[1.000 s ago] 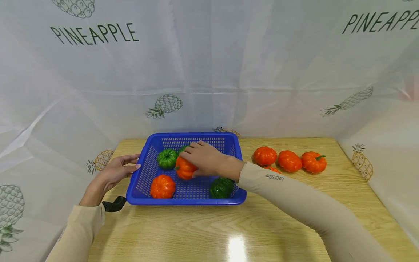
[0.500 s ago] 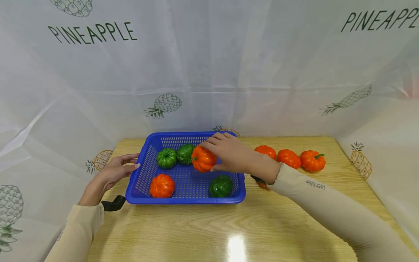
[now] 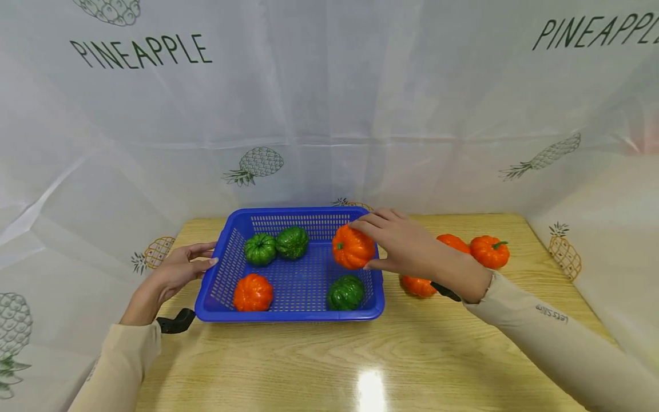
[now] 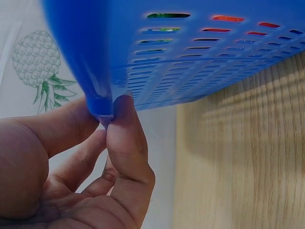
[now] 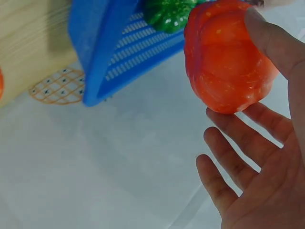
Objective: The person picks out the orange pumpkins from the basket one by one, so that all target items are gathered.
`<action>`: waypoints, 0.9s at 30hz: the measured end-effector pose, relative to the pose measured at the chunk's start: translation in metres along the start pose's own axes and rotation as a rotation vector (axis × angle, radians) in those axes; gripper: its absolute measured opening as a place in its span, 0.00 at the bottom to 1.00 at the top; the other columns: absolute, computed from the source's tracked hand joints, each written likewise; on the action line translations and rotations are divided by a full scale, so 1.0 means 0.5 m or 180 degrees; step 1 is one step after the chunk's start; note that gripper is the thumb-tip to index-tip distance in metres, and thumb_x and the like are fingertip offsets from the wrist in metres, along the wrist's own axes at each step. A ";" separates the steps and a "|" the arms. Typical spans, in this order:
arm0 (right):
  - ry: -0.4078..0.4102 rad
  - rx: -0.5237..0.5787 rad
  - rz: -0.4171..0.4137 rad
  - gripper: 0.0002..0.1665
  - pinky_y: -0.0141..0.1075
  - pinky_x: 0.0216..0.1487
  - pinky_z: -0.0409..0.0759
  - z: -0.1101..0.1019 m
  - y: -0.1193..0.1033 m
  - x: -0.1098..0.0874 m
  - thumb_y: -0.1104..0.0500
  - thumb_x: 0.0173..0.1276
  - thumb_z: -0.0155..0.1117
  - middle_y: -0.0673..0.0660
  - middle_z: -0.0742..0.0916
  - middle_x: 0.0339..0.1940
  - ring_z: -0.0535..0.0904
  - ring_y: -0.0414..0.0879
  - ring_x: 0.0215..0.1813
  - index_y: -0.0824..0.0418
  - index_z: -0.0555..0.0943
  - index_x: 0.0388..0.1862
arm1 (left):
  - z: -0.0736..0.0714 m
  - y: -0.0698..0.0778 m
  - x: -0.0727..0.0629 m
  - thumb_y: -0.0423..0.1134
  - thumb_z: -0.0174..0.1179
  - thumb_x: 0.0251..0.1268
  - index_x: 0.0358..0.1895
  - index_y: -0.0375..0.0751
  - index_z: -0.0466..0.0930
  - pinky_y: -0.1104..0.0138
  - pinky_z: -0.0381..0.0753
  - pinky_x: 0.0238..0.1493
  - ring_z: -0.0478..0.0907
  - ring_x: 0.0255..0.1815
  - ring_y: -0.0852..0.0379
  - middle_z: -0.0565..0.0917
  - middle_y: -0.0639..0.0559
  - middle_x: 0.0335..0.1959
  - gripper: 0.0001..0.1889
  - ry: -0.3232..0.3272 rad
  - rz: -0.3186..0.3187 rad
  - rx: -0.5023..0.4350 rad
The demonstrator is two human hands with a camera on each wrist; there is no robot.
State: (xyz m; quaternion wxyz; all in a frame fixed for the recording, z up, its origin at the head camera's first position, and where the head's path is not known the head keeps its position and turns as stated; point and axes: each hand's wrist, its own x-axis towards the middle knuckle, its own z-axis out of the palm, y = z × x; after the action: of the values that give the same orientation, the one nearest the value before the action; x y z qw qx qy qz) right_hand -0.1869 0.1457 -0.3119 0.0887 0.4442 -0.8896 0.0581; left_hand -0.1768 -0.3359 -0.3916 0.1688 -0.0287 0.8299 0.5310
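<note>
My right hand [image 3: 407,243] holds an orange pumpkin [image 3: 353,246] between thumb and fingertips, above the right side of the blue basket [image 3: 288,316]. In the right wrist view the thumb and first fingers touch the pumpkin [image 5: 233,62], while the other fingers stand away from it. My left hand [image 3: 177,274] pinches the basket's left rim, thumb on one side and index finger on the other, as the left wrist view shows at the rim [image 4: 97,71]. Inside the basket sit another orange pumpkin [image 3: 253,293] and three green ones: two at the back left [image 3: 260,249] and one at the front right.
On the wooden table [image 3: 288,366], right of the basket, lie several orange pumpkins, among them one with a green stem [image 3: 489,252] and one partly behind my right wrist [image 3: 419,286]. A white pineapple-print sheet [image 3: 329,114] hangs behind and beside the table.
My right hand has lifted the orange pumpkin from the basket's middle and carried it rightward to its right side. The left hand has stayed at the rim.
</note>
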 end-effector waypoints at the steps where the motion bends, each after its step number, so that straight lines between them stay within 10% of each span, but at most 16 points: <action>1: 0.0013 -0.0013 0.0015 0.48 0.59 0.73 0.72 0.000 0.003 -0.007 0.44 0.60 0.84 0.60 0.83 0.67 0.75 0.62 0.71 0.62 0.76 0.74 | 0.000 0.000 0.000 0.34 0.53 0.85 0.84 0.28 0.50 0.69 0.86 0.47 0.82 0.41 0.61 0.63 0.26 0.71 0.34 -0.0004 0.0001 0.0000; 27: 0.0344 0.0014 0.0642 0.49 0.62 0.61 0.79 0.024 0.077 -0.205 0.48 0.52 0.89 0.60 0.87 0.61 0.80 0.62 0.62 0.64 0.79 0.70 | -0.004 -0.002 -0.002 0.37 0.54 0.85 0.85 0.28 0.48 0.69 0.84 0.49 0.81 0.43 0.63 0.60 0.23 0.76 0.36 -0.0079 0.0022 0.0006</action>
State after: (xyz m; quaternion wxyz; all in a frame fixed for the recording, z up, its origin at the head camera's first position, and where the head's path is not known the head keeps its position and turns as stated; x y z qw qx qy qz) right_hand -0.1586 0.2464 -0.3460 0.1293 0.3489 -0.9236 0.0925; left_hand -0.1759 -0.3381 -0.3912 0.1773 -0.0191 0.8283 0.5311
